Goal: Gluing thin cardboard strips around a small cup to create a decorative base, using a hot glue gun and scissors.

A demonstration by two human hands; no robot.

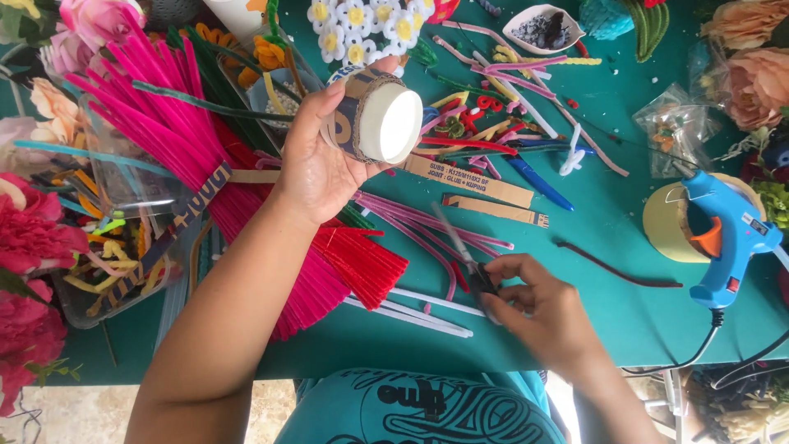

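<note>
Over a cluttered green table [625,329], the left hand [320,156] grips a cardboard-wrapped cup [374,119]; the right hand [534,308] clasps scissors [464,255] near pink pipe cleaners [189,156].

Left hand [325,156] raised, palm up, fingers curled; right hand [534,308] low, fingers pinched together.

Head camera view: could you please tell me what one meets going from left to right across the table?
Red fabric flowers → pink pipe cleaners → left hand holding a cardboard-wrapped cup → right hand on scissors → blue glue gun.
</note>
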